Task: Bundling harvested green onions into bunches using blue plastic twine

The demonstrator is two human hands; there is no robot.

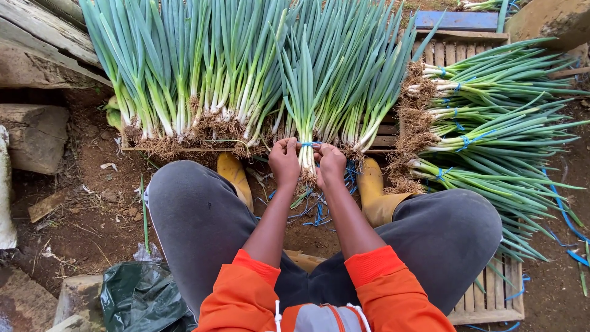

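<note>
Two hands meet over one bunch [306, 157] of green onions — white stalks, long blue-green leaves, a tuft of brown roots hanging at the near end. The left hand [284, 161] and right hand [330, 165] each have their fingers curled tight around the stalks from either side, and a blue band [310, 144] crosses the bunch just above the knuckles. It stands upright at the near edge of a wooden pallet [381, 141], between the knees of grey trousers [196, 215] and between two yellow boots [375, 193]. Behind it, loose onions [203, 67] lie in a thick row along the pallet, roots toward the person, pressing close on both sides of the bunch. To the right, tied bundles [479, 117] are stacked sideways, roots pointing left, near the right forearm. Loose blue strips [316, 212] litter the dirt [86, 209] below the hands. Open room lies mainly on the left, where bare soil runs to a stone block [34, 135] and a dark plastic bag [141, 295] near the left thigh.
</note>
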